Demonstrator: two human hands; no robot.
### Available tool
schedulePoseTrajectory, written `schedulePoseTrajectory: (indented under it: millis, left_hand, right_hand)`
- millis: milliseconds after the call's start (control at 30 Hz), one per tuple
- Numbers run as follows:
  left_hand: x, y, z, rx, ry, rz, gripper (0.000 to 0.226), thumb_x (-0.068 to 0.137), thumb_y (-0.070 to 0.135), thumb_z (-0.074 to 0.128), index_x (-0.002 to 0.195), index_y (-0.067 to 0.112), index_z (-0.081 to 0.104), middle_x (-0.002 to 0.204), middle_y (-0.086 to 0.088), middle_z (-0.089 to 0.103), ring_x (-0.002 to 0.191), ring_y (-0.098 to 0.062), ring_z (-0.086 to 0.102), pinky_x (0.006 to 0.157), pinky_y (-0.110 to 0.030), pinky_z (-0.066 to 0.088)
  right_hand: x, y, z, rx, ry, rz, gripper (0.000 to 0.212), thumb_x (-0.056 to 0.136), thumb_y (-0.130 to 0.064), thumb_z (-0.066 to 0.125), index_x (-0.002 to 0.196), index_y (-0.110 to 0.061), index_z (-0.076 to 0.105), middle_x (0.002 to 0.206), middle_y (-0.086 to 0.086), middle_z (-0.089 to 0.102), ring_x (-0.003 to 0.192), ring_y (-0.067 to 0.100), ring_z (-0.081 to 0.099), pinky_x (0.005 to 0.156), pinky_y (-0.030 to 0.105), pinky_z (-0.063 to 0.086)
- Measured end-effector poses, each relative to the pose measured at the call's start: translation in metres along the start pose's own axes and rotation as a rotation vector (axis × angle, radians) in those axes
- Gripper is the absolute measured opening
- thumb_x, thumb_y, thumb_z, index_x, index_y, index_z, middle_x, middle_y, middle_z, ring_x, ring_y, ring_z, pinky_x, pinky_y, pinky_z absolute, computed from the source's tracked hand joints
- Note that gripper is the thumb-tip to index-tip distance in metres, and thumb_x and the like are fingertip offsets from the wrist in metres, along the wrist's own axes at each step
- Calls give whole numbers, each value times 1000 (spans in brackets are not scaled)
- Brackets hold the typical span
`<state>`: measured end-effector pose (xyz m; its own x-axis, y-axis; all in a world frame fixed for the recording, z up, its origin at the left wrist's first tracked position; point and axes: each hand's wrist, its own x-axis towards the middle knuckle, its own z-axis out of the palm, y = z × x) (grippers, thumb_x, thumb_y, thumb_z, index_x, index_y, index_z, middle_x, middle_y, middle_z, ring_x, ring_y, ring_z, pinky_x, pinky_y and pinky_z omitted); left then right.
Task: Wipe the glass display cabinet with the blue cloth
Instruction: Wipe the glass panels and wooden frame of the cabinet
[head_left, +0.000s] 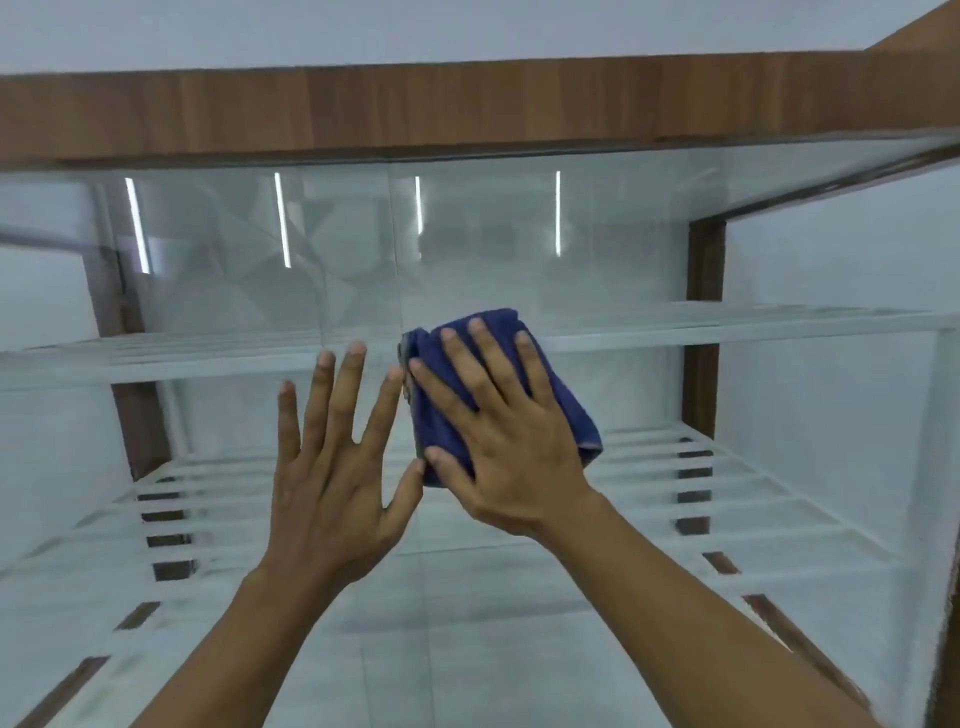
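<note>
The right hand (511, 447) presses a folded, nubby blue cloth (467, 400) flat against the smooth glass front of the wood-trimmed display cabinet (467, 104), fingers spread over it; the left hand (332, 467) lies beside it, bare, fingers splayed; white slatted shelves (727, 332) behind.

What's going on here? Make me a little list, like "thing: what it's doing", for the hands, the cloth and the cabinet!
right hand: flat, fingers spread, pressing the blue cloth on the glass
left hand: open, flat, beside the cloth, holding nothing
blue cloth: folded, under the right hand
glass display cabinet: wood trim on top, white slatted shelves inside, nothing on them
</note>
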<state>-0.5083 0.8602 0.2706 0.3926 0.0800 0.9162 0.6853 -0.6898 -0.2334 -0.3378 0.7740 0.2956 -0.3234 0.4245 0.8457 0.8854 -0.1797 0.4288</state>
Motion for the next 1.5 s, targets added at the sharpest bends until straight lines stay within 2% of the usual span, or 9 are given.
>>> schedulePoseTrajectory:
  millis: [67, 233, 467, 733, 933, 1167, 1233, 1400, 1500]
  left_hand:
    - [-19, 7, 5, -1, -15, -16, 80, 92, 50, 44, 156, 9, 19, 165, -21, 6, 153, -40, 5, 121, -64, 8]
    - [-53, 17, 14, -19, -45, -5, 80, 92, 48, 44, 157, 9, 16, 165, -20, 7, 153, -40, 4, 121, -64, 6]
    - [-87, 25, 28, -30, -27, -26, 69, 96, 38, 36, 156, 8, 18, 165, -19, 9, 154, -37, 3, 122, -63, 5]
    - [-85, 50, 32, 2, -41, -47, 65, 98, 38, 35, 157, 18, 19, 165, -18, 9, 152, -41, 7, 117, -70, 2]
    - [-50, 109, 43, 7, -57, -61, 69, 94, 41, 32, 156, 12, 22, 167, -14, 7, 154, -32, 8, 116, -71, -4]
    - [11, 179, 49, -22, -32, 13, 68, 95, 45, 36, 156, 15, 26, 166, -17, 9, 153, -39, 8, 115, -73, -3]
    - [22, 207, 53, -36, -34, 21, 68, 95, 45, 36, 156, 17, 25, 166, -15, 8, 153, -39, 8, 115, -73, 0]
    - [7, 260, 72, -48, -42, -16, 71, 92, 42, 37, 157, 17, 22, 167, -13, 5, 154, -37, 3, 117, -70, 2]
    - [-19, 280, 83, -42, -48, -22, 70, 94, 44, 36, 157, 18, 22, 167, -14, 6, 154, -37, 4, 119, -68, 2]
  right_hand:
    - [-31, 24, 1, 22, 69, 103, 68, 95, -46, 51, 156, -27, 28, 166, 11, 16, 154, 32, 9, 124, 56, 3]
    - [-99, 56, 1, 24, 278, 923, 64, 97, -43, 41, 155, -17, 32, 161, 22, 18, 150, 43, 13, 117, 67, 14]
    - [-94, -43, 34, 77, 75, 57, 61, 98, -45, 50, 154, -27, 35, 164, 7, 23, 154, 28, 15, 125, 53, 7]
    - [-187, 73, 10, 95, 320, 1015, 66, 90, -44, 48, 151, -26, 26, 159, 22, 21, 146, 47, 22, 114, 70, 20]
    - [-114, 49, 8, 46, 53, -3, 64, 95, -52, 52, 153, -28, 35, 164, 8, 22, 154, 29, 15, 125, 54, 8]
    - [-214, 264, -42, 39, 223, 862, 71, 95, -48, 41, 157, -22, 21, 165, 14, 10, 153, 34, 10, 118, 63, 20]
    - [-220, 248, -35, 48, 217, 806, 70, 96, -48, 41, 158, -29, 16, 164, 19, 12, 154, 37, 8, 120, 64, 15]
    - [-230, 178, -16, 29, -3, 57, 66, 95, -51, 53, 154, -31, 32, 165, 6, 16, 155, 29, 12, 124, 54, 5]
    - [-276, 220, -16, 38, 110, 333, 63, 97, -52, 46, 153, -26, 32, 164, 11, 16, 154, 30, 11, 124, 58, 9]
